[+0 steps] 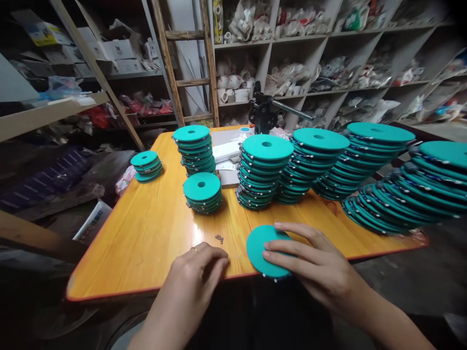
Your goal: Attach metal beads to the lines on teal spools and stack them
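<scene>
A teal round foam rig winder lies at the table's front edge, with white pin heads along its lower rim. Over its right side spread the fingers of my right hand, gripping it; that thumb is hidden. My left hand, a ring on one finger, is closed at the edge to the left of the winder. Its thumb and fingertips come together, and whatever they pinch cannot be seen. Just beyond them is a small cluster of tiny dark beads.
Short stacks of teal winders stand at left and centre, a taller one behind. Several tall stacks line the right, some leaning. Behind are a black clamp stand, a wooden ladder and filled shelves.
</scene>
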The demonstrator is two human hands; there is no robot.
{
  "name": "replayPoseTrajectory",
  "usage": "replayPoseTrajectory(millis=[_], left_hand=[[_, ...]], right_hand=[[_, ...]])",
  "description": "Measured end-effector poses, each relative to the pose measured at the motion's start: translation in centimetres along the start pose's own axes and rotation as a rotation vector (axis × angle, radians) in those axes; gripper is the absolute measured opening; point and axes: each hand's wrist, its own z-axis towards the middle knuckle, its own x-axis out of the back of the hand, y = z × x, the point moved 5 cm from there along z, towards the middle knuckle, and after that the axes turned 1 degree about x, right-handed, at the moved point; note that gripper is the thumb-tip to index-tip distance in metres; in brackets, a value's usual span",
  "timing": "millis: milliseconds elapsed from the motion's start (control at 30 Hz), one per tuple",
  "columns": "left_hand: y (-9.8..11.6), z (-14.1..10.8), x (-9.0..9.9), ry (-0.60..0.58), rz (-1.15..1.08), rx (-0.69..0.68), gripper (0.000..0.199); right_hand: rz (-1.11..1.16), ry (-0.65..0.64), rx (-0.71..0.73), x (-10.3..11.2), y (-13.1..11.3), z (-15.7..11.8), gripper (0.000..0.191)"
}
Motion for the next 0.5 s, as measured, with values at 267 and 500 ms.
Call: replayPoseTrajectory(millis=[267,500], left_hand=[[0.3,-0.4,-0.3,0.068,-0.037,0.003,0.011],[0.7,-0.8,-0.2,0.067,-0.101,-0.013,0.011]], right_hand=[[0.066,0.095,-0.177,-0.3,-2.1,2.1,0.042],[0.169,0.232,-0.312,-3.9,-4.4,4.2,0.015]])
